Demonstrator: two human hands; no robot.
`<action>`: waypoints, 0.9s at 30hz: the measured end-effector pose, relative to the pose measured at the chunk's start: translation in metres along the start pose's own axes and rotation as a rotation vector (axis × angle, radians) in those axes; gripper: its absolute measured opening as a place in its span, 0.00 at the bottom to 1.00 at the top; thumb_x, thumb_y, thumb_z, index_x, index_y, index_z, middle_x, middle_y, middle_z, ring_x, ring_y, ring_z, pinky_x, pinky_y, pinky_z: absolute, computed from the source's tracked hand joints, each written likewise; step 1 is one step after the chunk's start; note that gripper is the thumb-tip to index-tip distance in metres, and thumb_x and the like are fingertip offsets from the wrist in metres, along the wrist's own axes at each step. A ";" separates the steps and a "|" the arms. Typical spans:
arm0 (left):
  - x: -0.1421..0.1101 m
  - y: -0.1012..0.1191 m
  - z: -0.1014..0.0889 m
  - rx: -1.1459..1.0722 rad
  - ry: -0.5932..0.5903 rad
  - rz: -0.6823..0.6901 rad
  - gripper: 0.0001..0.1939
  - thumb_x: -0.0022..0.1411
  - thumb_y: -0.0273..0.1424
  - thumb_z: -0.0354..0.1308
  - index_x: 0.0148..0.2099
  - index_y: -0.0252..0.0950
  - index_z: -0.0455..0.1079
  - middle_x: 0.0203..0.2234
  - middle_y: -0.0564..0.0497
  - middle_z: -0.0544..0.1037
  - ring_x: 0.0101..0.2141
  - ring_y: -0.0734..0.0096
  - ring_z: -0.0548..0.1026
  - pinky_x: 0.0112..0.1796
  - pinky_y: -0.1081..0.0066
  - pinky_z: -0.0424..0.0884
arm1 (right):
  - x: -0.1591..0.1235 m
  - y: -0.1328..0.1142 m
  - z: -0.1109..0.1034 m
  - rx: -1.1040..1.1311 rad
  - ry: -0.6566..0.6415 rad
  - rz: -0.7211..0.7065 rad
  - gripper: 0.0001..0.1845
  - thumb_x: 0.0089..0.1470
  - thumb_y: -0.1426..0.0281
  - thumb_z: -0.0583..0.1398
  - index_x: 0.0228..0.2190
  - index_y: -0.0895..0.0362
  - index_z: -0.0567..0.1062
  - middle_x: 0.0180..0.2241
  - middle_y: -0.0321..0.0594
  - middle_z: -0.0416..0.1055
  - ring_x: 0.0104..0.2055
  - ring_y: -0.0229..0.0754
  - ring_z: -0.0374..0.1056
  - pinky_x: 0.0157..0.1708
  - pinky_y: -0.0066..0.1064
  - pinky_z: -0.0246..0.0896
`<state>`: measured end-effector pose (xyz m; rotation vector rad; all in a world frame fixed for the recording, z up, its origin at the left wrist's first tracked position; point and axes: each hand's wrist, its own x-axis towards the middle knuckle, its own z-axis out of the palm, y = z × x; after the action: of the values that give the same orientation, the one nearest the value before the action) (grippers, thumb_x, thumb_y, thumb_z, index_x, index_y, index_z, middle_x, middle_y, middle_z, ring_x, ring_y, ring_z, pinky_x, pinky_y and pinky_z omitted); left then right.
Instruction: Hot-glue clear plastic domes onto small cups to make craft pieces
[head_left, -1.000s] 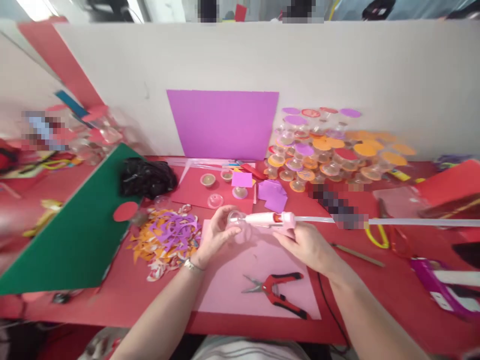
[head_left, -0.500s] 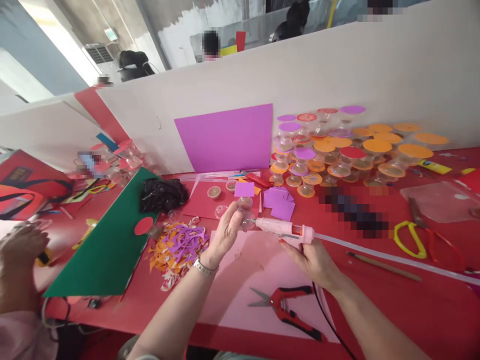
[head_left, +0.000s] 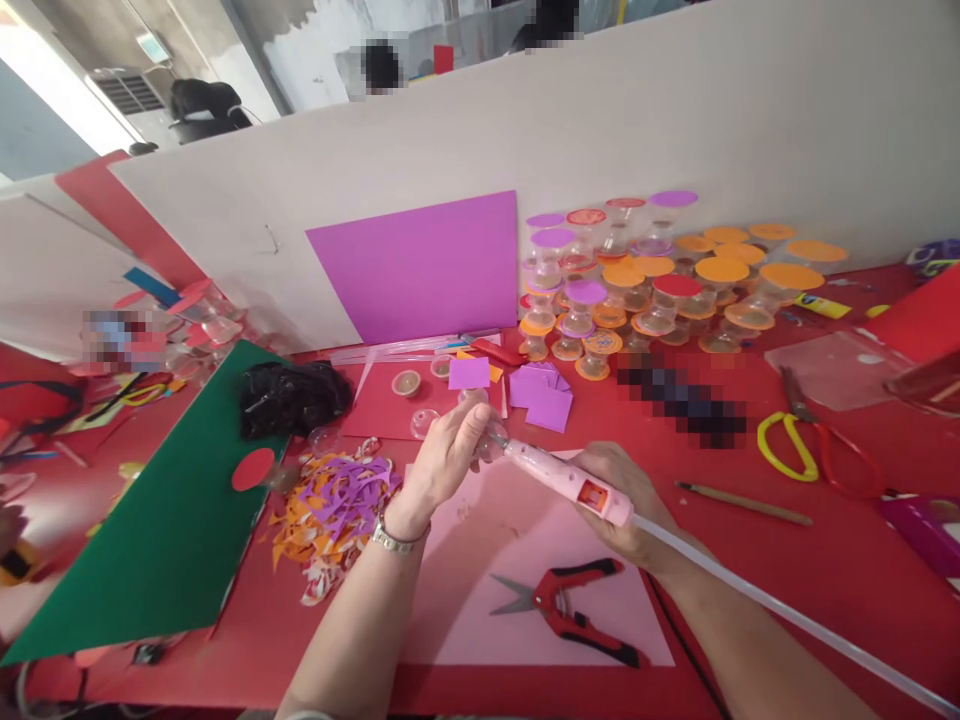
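Clear plastic cup (head_left: 491,443) is pinched in the left hand (head_left: 450,450) above the pink sheet's far edge, its side met by the nozzle of the pink glue gun (head_left: 559,476), which is gripped by the right hand (head_left: 619,505).

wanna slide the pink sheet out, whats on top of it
Open red-and-black pruners lie on the pink sheet. The glue gun and right hand hide part of it; anything underneath is covered.

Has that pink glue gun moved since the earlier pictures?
Yes. In the right hand, the glue gun has swung its back end closer to the red-handled shears on the pink sheet.
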<state>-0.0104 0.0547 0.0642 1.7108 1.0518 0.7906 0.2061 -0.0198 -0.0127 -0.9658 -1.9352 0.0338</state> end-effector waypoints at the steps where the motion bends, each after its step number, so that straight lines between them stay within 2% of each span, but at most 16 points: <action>1: 0.000 -0.001 0.001 0.005 0.005 0.016 0.35 0.65 0.62 0.41 0.35 0.34 0.70 0.22 0.51 0.72 0.21 0.73 0.70 0.19 0.76 0.67 | -0.001 0.000 0.001 0.011 0.013 0.023 0.16 0.62 0.75 0.54 0.51 0.53 0.69 0.38 0.43 0.76 0.37 0.44 0.73 0.38 0.36 0.70; 5: 0.001 -0.002 0.003 0.042 0.025 0.083 0.34 0.67 0.59 0.40 0.37 0.35 0.70 0.23 0.51 0.74 0.22 0.72 0.70 0.22 0.74 0.67 | -0.006 0.003 0.004 0.091 -0.038 0.157 0.14 0.63 0.69 0.56 0.51 0.53 0.70 0.40 0.44 0.76 0.42 0.44 0.74 0.40 0.32 0.72; 8: 0.001 -0.004 0.004 0.123 0.057 0.142 0.34 0.69 0.58 0.37 0.41 0.35 0.70 0.27 0.49 0.77 0.24 0.71 0.72 0.26 0.72 0.69 | -0.005 0.002 0.003 0.161 -0.093 0.280 0.12 0.64 0.63 0.56 0.46 0.54 0.73 0.38 0.44 0.77 0.42 0.46 0.75 0.41 0.33 0.73; 11: 0.000 -0.008 0.008 0.254 0.138 0.235 0.33 0.71 0.55 0.34 0.42 0.36 0.70 0.28 0.48 0.77 0.28 0.68 0.75 0.33 0.69 0.71 | -0.003 -0.005 0.000 0.297 -0.169 0.536 0.18 0.64 0.55 0.54 0.33 0.54 0.75 0.27 0.41 0.74 0.31 0.43 0.73 0.31 0.31 0.71; 13: -0.003 -0.010 0.012 0.333 0.201 0.292 0.30 0.72 0.52 0.34 0.43 0.37 0.70 0.29 0.48 0.77 0.31 0.66 0.76 0.37 0.68 0.71 | -0.004 -0.009 -0.001 0.421 -0.213 0.726 0.25 0.62 0.49 0.53 0.24 0.53 0.71 0.20 0.37 0.69 0.23 0.39 0.67 0.24 0.29 0.67; 15: -0.006 -0.013 0.015 0.392 0.252 0.341 0.27 0.73 0.49 0.35 0.45 0.37 0.69 0.30 0.48 0.77 0.32 0.66 0.77 0.37 0.68 0.71 | -0.007 -0.012 -0.001 0.527 -0.212 0.867 0.29 0.60 0.45 0.54 0.20 0.54 0.68 0.18 0.36 0.66 0.22 0.38 0.65 0.23 0.28 0.65; 17: -0.009 -0.015 0.018 0.436 0.286 0.403 0.25 0.74 0.46 0.35 0.46 0.38 0.69 0.31 0.48 0.76 0.32 0.66 0.77 0.38 0.69 0.71 | -0.012 -0.013 0.001 0.592 -0.186 0.954 0.30 0.57 0.42 0.55 0.19 0.54 0.69 0.19 0.37 0.68 0.24 0.39 0.67 0.26 0.30 0.67; 20: -0.008 -0.018 0.019 0.458 0.306 0.474 0.24 0.74 0.45 0.36 0.48 0.37 0.68 0.32 0.47 0.76 0.33 0.66 0.76 0.38 0.69 0.71 | -0.015 -0.012 0.004 0.647 -0.156 0.999 0.31 0.54 0.41 0.57 0.20 0.55 0.69 0.20 0.37 0.68 0.26 0.40 0.68 0.30 0.32 0.68; 22: -0.007 -0.018 0.020 0.423 0.286 0.467 0.24 0.73 0.47 0.38 0.51 0.36 0.68 0.36 0.45 0.78 0.36 0.65 0.77 0.41 0.68 0.71 | -0.013 -0.011 0.005 0.653 -0.123 1.015 0.31 0.54 0.41 0.57 0.19 0.54 0.68 0.20 0.37 0.68 0.26 0.40 0.67 0.29 0.31 0.66; 25: -0.003 -0.017 0.019 0.259 0.219 0.433 0.31 0.69 0.55 0.44 0.60 0.35 0.63 0.49 0.40 0.77 0.48 0.59 0.76 0.50 0.62 0.70 | -0.008 -0.011 0.004 0.614 -0.082 0.982 0.30 0.55 0.42 0.57 0.19 0.54 0.67 0.19 0.37 0.67 0.25 0.39 0.65 0.26 0.30 0.64; 27: -0.001 -0.017 0.018 0.092 0.190 0.400 0.38 0.66 0.59 0.46 0.64 0.35 0.59 0.54 0.38 0.74 0.53 0.54 0.74 0.53 0.59 0.69 | -0.004 -0.010 0.001 0.561 -0.075 0.889 0.30 0.57 0.43 0.56 0.19 0.54 0.67 0.18 0.36 0.65 0.22 0.38 0.63 0.23 0.29 0.62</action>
<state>-0.0004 0.0504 0.0424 1.9865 0.8903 1.1926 0.2001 -0.0283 -0.0122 -1.3415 -1.2910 1.0669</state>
